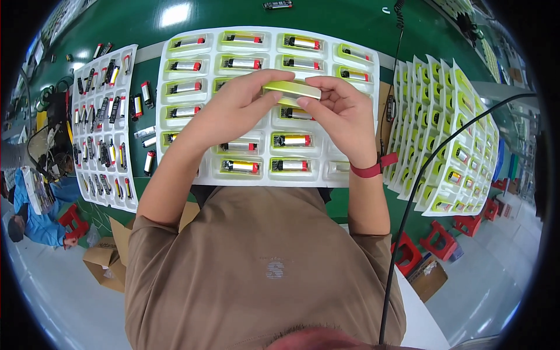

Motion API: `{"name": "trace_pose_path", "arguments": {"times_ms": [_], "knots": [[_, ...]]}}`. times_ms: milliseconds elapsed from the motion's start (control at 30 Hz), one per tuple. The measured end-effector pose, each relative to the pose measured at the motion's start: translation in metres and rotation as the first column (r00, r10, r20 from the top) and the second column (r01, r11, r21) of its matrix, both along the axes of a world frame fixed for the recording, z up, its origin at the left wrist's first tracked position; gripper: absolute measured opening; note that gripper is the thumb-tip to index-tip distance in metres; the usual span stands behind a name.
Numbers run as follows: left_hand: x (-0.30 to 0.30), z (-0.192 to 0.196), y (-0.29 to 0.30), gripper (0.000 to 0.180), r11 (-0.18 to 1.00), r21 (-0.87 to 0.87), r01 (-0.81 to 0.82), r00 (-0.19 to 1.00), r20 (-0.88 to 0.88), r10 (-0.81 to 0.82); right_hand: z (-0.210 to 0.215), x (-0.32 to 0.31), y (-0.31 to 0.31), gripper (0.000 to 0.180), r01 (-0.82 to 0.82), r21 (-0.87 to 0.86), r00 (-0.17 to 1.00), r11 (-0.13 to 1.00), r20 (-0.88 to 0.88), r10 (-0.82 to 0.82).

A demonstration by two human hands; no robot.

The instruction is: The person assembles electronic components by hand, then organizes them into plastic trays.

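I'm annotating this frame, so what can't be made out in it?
All in the head view:
1. Yellow-green case: its underside, turned away from the camera.
2. White tray: some wells, hidden by the left hand.
3. Stacked trays: much of the rear contents, hidden by trays in front.
4. Hook-shaped white piece: what it is, too small.

The casing (294, 89) looks smooth and softly shiny, the tray (273, 44) plastic, the shirt (262, 233) matt cloth.
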State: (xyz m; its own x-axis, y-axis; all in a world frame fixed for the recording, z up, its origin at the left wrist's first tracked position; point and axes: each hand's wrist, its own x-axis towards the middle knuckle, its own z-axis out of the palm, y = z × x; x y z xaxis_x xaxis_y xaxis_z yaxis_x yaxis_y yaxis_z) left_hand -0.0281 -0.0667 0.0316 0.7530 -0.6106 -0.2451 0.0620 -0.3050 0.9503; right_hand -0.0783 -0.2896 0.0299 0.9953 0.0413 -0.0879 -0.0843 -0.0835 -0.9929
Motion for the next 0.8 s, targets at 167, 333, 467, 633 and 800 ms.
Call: {"name": "trace_pose_path", "arguments": {"times_ms": [167,333,467,633,800], "knots": [[-0.001,0.011,0.001,0.034,0.976,0.201,0.08,0.967,0.223,-0.125,-0.002,0.0,-0.004,0.028,-0.056,-0.32,0.958,0.946,0.249,0.142],[-0.007,0.007,-0.007,0.031,0.969,0.244,0.029,0.902,0.412,-0.13,-0.002,-0.004,-0.006,0.026,0.024,-0.49,0.893,0.871,0.402,0.201],[-0.007,0.003,-0.01,0.04,0.988,0.156,-0.011,0.823,0.562,-0.079,-0.012,-0.006,-0.002,0.027,0.152,-0.427,0.835,0.892,0.538,0.115],[-0.007,0.0,-0.013,0.045,0.997,0.081,0.019,0.836,0.545,-0.06,-0.009,-0.018,-0.003,0.027,0.231,-0.439,0.843,0.868,0.536,0.046],[-0.013,0.006,-0.033,0.04,0.998,-0.012,0.065,0.947,0.316,-0.058,-0.011,-0.039,-0.013,0.029,0.26,-0.187,0.856,0.947,0.498,-0.136]]}}
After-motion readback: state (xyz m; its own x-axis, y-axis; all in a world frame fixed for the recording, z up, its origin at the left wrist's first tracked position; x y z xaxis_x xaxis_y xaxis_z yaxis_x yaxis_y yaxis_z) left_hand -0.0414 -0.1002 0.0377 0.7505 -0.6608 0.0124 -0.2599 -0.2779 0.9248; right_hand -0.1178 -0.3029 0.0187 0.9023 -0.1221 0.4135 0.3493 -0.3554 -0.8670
